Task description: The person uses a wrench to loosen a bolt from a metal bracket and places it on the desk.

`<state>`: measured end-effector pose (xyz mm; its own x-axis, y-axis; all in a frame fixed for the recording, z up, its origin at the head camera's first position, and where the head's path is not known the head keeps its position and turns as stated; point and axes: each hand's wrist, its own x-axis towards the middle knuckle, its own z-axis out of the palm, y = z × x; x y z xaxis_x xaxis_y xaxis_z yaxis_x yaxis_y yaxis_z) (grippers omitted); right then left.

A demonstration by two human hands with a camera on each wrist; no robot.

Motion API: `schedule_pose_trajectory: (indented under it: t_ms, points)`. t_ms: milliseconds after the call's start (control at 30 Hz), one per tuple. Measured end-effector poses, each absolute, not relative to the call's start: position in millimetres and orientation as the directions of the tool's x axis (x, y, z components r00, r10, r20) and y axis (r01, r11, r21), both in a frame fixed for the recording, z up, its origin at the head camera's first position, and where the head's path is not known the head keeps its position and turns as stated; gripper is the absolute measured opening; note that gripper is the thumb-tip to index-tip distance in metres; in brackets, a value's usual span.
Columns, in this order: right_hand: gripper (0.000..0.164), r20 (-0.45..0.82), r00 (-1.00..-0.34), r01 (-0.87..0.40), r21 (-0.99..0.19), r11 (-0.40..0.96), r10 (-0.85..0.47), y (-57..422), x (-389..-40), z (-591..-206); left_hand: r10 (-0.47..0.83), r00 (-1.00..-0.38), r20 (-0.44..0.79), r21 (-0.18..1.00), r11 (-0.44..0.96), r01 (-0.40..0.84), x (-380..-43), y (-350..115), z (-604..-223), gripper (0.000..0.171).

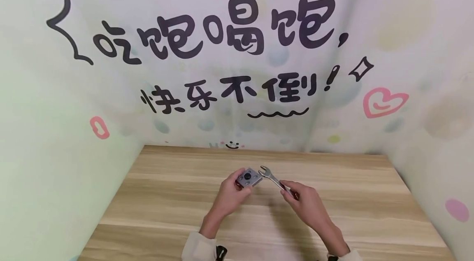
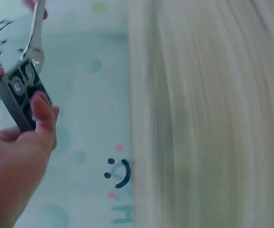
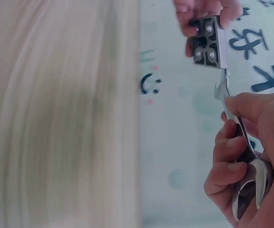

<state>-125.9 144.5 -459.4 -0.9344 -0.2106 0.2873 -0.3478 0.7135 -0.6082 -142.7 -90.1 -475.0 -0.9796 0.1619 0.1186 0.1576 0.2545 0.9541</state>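
My left hand [image 1: 230, 196] grips a square grey metal block [image 1: 253, 181] by its edges. A round black piece sits at the middle of the block's face, with holes about it. The left wrist view shows the thumb pressed on the block's recessed side [image 2: 14, 105]. My right hand [image 1: 310, 204] holds a silver open-end wrench [image 1: 275, 180], fingers curled round its shaft. One forked end points at the block's right edge, close to it. The right wrist view shows a second forked end [image 3: 259, 167] at the heel of the palm. Part of the shaft is hidden by the fingers.
Both hands are over a wood-grain table [image 1: 166, 195]. A pale wall covering [image 1: 237, 129] with black lettering and coloured spots rises behind the table's far edge and along both sides. Light sleeves [image 1: 198, 246] with dark bands are at the wrists.
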Motion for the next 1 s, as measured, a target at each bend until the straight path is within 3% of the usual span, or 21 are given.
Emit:
schedule_pose_trajectory:
  t_ms: [200,367,500,800,1000]
  points:
    - [0.023,0.261,-0.938,-0.347,-0.661,0.666,-0.229,142,-116,-447,0.304,-0.951,0.063,0.982,-0.187,0.006,-140,-94,-474,0.057]
    - [0.024,0.288,-0.932,-0.361,-0.66,0.659,-0.223,139,-113,-438,0.379,-0.923,0.062,0.93,-0.359,-0.084,-137,-95,-468,0.061]
    - [0.024,0.305,-0.924,-0.378,-0.646,0.663,-0.229,137,-111,-431,0.373,-0.927,0.051,0.939,-0.333,-0.083,-136,-93,-464,0.065]
    - [0.026,0.354,-0.895,-0.438,-0.571,0.695,-0.273,133,-107,-425,0.288,-0.957,0.021,0.995,-0.097,-0.007,-135,-91,-457,0.059]
    - [0.027,0.396,-0.86,-0.499,-0.527,0.688,-0.321,131,-105,-423,0.226,-0.971,0.075,0.996,0.022,0.082,-131,-92,-451,0.058]
